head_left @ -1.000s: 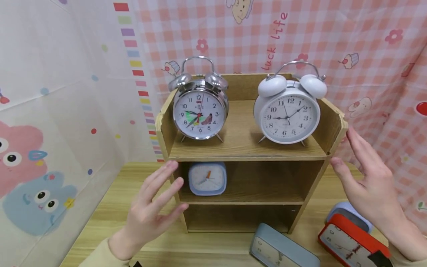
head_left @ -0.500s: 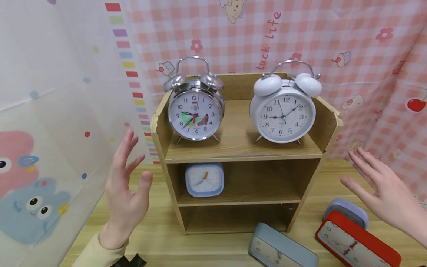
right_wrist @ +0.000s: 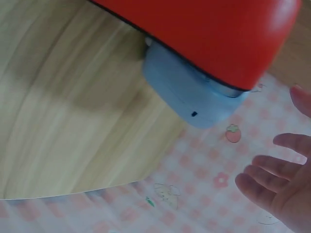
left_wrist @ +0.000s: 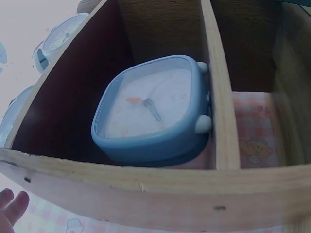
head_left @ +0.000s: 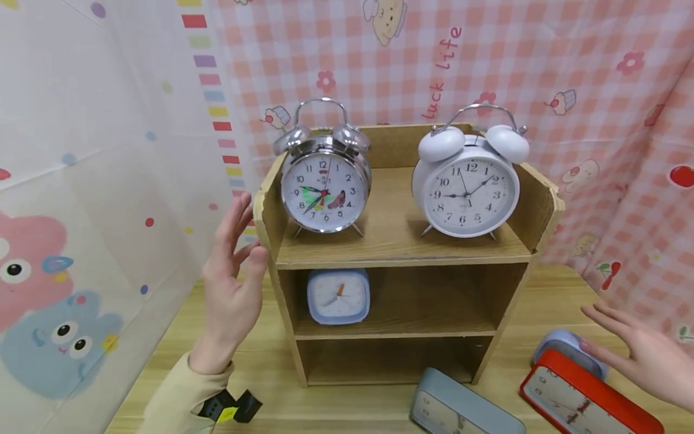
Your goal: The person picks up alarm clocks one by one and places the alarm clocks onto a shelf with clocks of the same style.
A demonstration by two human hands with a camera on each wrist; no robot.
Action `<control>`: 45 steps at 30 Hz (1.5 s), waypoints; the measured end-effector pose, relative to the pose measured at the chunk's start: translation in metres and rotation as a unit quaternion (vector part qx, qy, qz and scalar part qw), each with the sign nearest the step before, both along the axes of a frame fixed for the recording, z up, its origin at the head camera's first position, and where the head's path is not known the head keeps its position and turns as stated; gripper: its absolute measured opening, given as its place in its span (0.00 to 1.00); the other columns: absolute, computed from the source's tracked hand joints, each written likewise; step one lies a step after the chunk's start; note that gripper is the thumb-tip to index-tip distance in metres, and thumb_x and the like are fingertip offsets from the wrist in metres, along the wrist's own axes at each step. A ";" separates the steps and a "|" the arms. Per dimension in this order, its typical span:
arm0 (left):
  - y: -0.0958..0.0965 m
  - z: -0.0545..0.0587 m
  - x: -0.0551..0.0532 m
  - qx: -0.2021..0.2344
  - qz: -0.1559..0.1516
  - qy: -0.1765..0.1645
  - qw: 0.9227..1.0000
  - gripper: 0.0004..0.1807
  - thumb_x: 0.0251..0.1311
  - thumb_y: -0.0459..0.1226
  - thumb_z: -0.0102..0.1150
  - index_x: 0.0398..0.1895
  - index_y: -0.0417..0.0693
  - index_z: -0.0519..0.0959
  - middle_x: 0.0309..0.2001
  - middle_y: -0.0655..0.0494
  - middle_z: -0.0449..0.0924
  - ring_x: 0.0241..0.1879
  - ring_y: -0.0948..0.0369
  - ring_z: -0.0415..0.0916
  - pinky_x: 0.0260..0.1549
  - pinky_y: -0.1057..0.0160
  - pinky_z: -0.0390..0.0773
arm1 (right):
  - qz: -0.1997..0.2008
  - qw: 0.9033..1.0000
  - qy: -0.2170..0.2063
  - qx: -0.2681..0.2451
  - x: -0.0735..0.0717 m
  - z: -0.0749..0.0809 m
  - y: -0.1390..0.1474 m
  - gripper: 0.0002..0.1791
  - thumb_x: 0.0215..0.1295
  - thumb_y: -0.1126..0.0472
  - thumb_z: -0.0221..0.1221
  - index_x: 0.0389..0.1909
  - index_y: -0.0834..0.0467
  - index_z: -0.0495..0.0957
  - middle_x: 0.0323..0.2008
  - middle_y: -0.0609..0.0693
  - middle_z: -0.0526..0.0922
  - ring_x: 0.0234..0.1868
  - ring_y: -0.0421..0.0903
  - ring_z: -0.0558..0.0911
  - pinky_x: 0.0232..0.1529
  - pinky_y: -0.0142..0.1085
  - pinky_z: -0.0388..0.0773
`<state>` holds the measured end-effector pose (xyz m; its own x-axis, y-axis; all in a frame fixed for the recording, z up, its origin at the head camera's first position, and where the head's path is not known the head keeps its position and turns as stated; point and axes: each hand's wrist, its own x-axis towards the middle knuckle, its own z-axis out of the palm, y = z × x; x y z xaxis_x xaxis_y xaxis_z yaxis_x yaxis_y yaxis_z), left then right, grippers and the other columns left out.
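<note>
My left hand is raised beside the left side of a small wooden shelf, its fingers pointing up and holding nothing. Low on the right, my right hand hovers with extended fingers near a red rectangular clock; a lavender-blue clock is partly hidden behind that one. On the top shelf stand a silver twin-bell alarm clock at left and a white twin-bell alarm clock at right. The middle shelf bears a blue rounded-square alarm clock near its left wall.
A grey-blue rectangular clock lies before the shelf's lower right corner, cut by the view's bottom edge. All stand on a wood-grain tabletop. A pink checked cloth hangs behind, and a white printed cloth at left.
From beside the shelf's upper right edge, my right hand has drawn away, down and to the right. My left hand has left the shelf's front, turned upright and shifted beside its left side.
</note>
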<state>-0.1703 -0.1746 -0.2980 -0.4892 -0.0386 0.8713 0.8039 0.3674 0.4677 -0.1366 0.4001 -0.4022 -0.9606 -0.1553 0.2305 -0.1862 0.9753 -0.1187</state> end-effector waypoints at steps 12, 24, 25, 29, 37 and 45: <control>0.004 0.008 -0.009 0.024 0.000 -0.011 1.000 0.31 0.80 0.49 0.51 0.79 0.44 0.66 0.76 0.43 0.72 0.70 0.69 0.74 0.60 0.76 0.79 | 0.024 0.998 -0.066 0.001 -0.009 -0.011 0.003 0.34 0.62 0.53 0.74 0.61 0.72 0.79 0.53 0.75 0.84 0.46 0.67 0.87 0.41 0.58 0.85; 0.006 0.016 -0.014 0.046 0.005 0.017 0.999 0.29 0.78 0.51 0.53 0.69 0.37 0.76 0.69 0.58 0.80 0.56 0.69 0.77 0.30 0.81 0.75 | 0.029 0.991 -0.127 0.008 -0.012 -0.015 0.000 0.31 0.59 0.62 0.74 0.58 0.75 0.79 0.46 0.67 0.89 0.42 0.60 0.90 0.38 0.50 0.87; 0.007 0.016 -0.014 0.043 0.007 0.019 0.999 0.29 0.79 0.50 0.52 0.68 0.37 0.77 0.69 0.54 0.80 0.57 0.69 0.78 0.28 0.81 0.73 | 0.029 0.991 -0.132 0.012 -0.012 -0.015 0.001 0.31 0.58 0.63 0.74 0.58 0.76 0.78 0.44 0.65 0.89 0.41 0.58 0.90 0.38 0.50 0.87; 0.009 0.016 -0.016 0.035 0.006 0.027 0.999 0.28 0.79 0.51 0.52 0.65 0.35 0.78 0.69 0.41 0.79 0.63 0.68 0.78 0.21 0.78 0.66 | 0.010 0.989 -0.145 0.030 -0.013 -0.016 0.005 0.31 0.56 0.65 0.75 0.56 0.77 0.78 0.38 0.57 0.90 0.36 0.52 0.88 0.37 0.50 0.87; 0.013 0.014 -0.022 0.032 0.011 0.028 0.999 0.32 0.78 0.55 0.50 0.66 0.36 0.78 0.69 0.41 0.79 0.64 0.67 0.78 0.21 0.78 0.66 | -0.005 0.987 -0.159 0.023 -0.019 -0.022 0.013 0.30 0.56 0.64 0.76 0.55 0.76 0.76 0.35 0.54 0.87 0.34 0.49 0.85 0.36 0.50 0.87; 0.010 0.013 -0.022 0.032 0.013 0.024 0.999 0.32 0.78 0.55 0.50 0.66 0.37 0.77 0.70 0.42 0.78 0.66 0.64 0.78 0.21 0.77 0.65 | -0.013 0.990 -0.140 0.006 -0.017 -0.025 0.005 0.31 0.57 0.63 0.75 0.55 0.77 0.75 0.36 0.59 0.86 0.32 0.49 0.83 0.33 0.48 0.85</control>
